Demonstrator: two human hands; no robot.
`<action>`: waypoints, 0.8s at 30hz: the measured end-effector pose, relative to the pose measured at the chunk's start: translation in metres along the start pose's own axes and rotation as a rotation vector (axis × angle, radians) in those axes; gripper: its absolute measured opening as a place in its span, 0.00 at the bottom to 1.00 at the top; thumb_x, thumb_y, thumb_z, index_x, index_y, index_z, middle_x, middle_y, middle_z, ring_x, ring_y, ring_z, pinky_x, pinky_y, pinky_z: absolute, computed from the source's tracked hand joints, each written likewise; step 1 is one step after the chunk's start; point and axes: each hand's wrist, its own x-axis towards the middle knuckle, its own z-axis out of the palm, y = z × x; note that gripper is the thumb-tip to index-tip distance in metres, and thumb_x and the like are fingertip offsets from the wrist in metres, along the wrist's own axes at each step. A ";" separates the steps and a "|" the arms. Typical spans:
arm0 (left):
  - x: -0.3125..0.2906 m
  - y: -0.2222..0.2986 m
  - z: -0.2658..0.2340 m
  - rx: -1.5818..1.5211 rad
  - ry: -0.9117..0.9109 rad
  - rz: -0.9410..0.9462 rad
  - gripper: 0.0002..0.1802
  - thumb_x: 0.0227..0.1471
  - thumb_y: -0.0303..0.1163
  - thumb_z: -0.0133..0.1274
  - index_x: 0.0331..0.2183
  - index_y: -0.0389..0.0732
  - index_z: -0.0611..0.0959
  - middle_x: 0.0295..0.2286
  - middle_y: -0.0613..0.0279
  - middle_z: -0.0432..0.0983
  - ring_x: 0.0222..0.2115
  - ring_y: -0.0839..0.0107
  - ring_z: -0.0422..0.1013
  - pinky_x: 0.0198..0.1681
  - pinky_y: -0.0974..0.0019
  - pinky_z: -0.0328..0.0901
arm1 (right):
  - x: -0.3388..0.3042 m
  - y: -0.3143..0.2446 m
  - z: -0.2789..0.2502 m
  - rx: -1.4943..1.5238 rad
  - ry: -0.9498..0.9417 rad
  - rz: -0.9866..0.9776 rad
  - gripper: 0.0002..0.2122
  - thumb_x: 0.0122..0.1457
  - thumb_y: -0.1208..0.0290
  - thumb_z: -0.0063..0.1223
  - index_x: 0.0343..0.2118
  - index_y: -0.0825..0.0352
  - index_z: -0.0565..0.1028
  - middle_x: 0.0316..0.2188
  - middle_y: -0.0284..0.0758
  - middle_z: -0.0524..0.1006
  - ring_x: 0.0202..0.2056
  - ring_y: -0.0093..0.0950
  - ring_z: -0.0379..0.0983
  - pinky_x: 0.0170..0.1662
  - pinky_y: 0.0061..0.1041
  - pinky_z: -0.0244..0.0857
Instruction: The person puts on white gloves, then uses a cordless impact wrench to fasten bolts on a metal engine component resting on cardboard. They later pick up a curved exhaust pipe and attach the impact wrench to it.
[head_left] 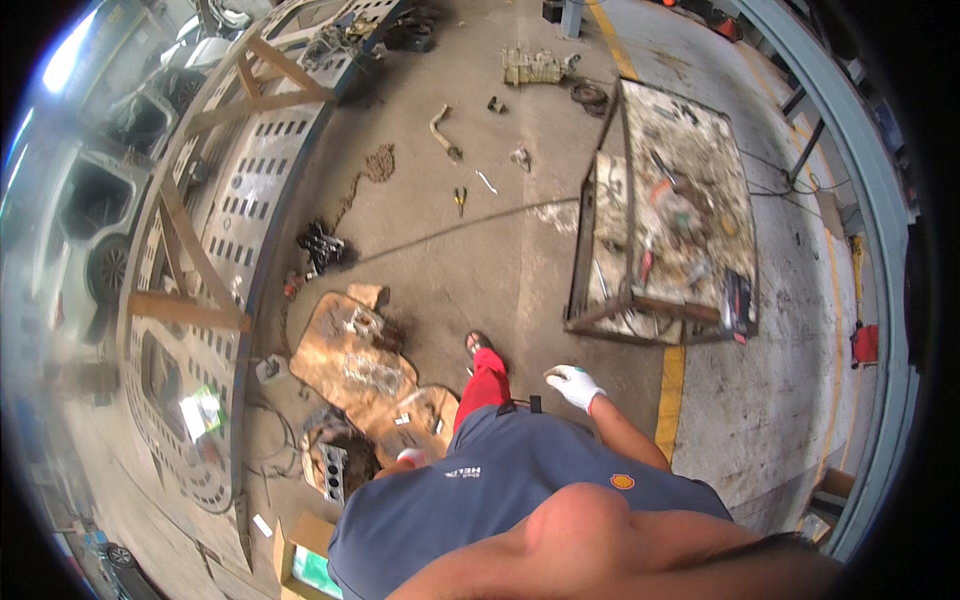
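My right hand (pixel 575 387), in a white glove, hangs in the air over the floor to the right of my red-trousered leg. Its fingers are loosely stretched with nothing seen in them. Of my left hand (pixel 410 457) only a bit of white glove shows past my shirt; its fingers are hidden. Nearest to it is a flattened brown cardboard sheet (pixel 322 340), stained, with a greasy metal engine part (pixel 372 325) on it. A metal engine block (pixel 335 472) with a row of round bores stands beside the cardboard.
A dirty metal workbench (pixel 735 190) with scattered tools stands at the right. Along the left runs a long perforated ramp (pixel 255 170) with wooden braces. Pliers (pixel 460 198), a bent pipe (pixel 441 132), a chain (pixel 378 163) and a gearbox (pixel 535 67) lie on the floor. An open carton (pixel 287 560) is at lower left.
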 end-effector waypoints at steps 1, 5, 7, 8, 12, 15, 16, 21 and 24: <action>0.025 -0.015 -0.060 -0.189 0.020 -0.133 0.28 0.64 0.48 0.50 0.55 0.37 0.81 0.44 0.45 0.83 0.42 0.52 0.81 0.46 0.51 0.73 | 0.046 -0.028 -0.007 -0.001 0.085 -0.031 0.21 0.67 0.54 0.56 0.52 0.65 0.82 0.51 0.44 0.84 0.54 0.40 0.80 0.58 0.36 0.71; 0.062 0.016 -0.229 0.090 0.189 0.075 0.33 0.64 0.54 0.48 0.57 0.37 0.81 0.41 0.36 0.82 0.42 0.45 0.81 0.46 0.48 0.73 | 0.149 -0.061 -0.052 0.044 0.117 -0.003 0.23 0.67 0.51 0.55 0.53 0.66 0.81 0.52 0.47 0.82 0.55 0.43 0.79 0.58 0.36 0.71; 0.063 0.024 -0.352 -0.562 0.751 -0.224 0.40 0.55 0.60 0.57 0.54 0.35 0.80 0.39 0.39 0.84 0.41 0.46 0.80 0.45 0.49 0.72 | 0.207 -0.123 -0.064 -0.012 0.188 -0.029 0.22 0.67 0.51 0.54 0.51 0.65 0.82 0.51 0.47 0.83 0.54 0.43 0.79 0.57 0.36 0.71; 0.061 0.114 -0.442 -0.678 0.566 -0.115 0.37 0.62 0.57 0.51 0.60 0.37 0.76 0.56 0.34 0.75 0.57 0.40 0.73 0.61 0.50 0.66 | 0.210 -0.106 -0.100 -0.010 0.256 0.073 0.22 0.68 0.50 0.54 0.51 0.64 0.82 0.51 0.47 0.83 0.54 0.43 0.80 0.57 0.36 0.71; 0.064 0.091 -0.629 -0.883 0.942 0.170 0.32 0.66 0.46 0.56 0.62 0.35 0.74 0.56 0.41 0.77 0.59 0.53 0.74 0.62 0.58 0.66 | 0.343 -0.206 -0.149 -0.055 0.215 0.033 0.21 0.68 0.50 0.54 0.51 0.63 0.82 0.48 0.45 0.84 0.52 0.42 0.81 0.55 0.36 0.72; 0.074 0.107 -0.713 -1.086 0.973 0.219 0.32 0.65 0.42 0.58 0.62 0.31 0.74 0.57 0.42 0.76 0.60 0.56 0.73 0.63 0.59 0.65 | 0.451 -0.223 -0.197 -0.073 0.198 0.016 0.21 0.68 0.52 0.55 0.51 0.66 0.82 0.47 0.44 0.85 0.50 0.41 0.81 0.54 0.36 0.72; 0.090 0.097 -0.722 -1.092 0.954 0.166 0.32 0.65 0.42 0.58 0.62 0.31 0.73 0.57 0.42 0.76 0.60 0.56 0.72 0.63 0.59 0.65 | 0.498 -0.209 -0.209 -0.018 0.189 -0.019 0.21 0.68 0.53 0.55 0.51 0.66 0.82 0.47 0.44 0.85 0.49 0.41 0.82 0.53 0.36 0.73; 0.164 0.032 -0.694 -1.276 0.873 -0.255 0.34 0.62 0.44 0.58 0.62 0.32 0.74 0.57 0.44 0.77 0.58 0.55 0.74 0.62 0.59 0.66 | 0.680 -0.279 -0.267 -0.242 0.000 0.092 0.27 0.65 0.48 0.56 0.55 0.69 0.80 0.52 0.47 0.83 0.55 0.40 0.79 0.58 0.38 0.70; 0.211 0.003 -0.617 -1.410 0.701 -0.465 0.34 0.60 0.46 0.59 0.59 0.32 0.78 0.53 0.43 0.81 0.55 0.56 0.76 0.58 0.60 0.68 | 0.769 -0.375 -0.310 -0.534 -0.143 0.079 0.25 0.65 0.49 0.57 0.54 0.65 0.81 0.53 0.45 0.82 0.56 0.43 0.78 0.59 0.39 0.69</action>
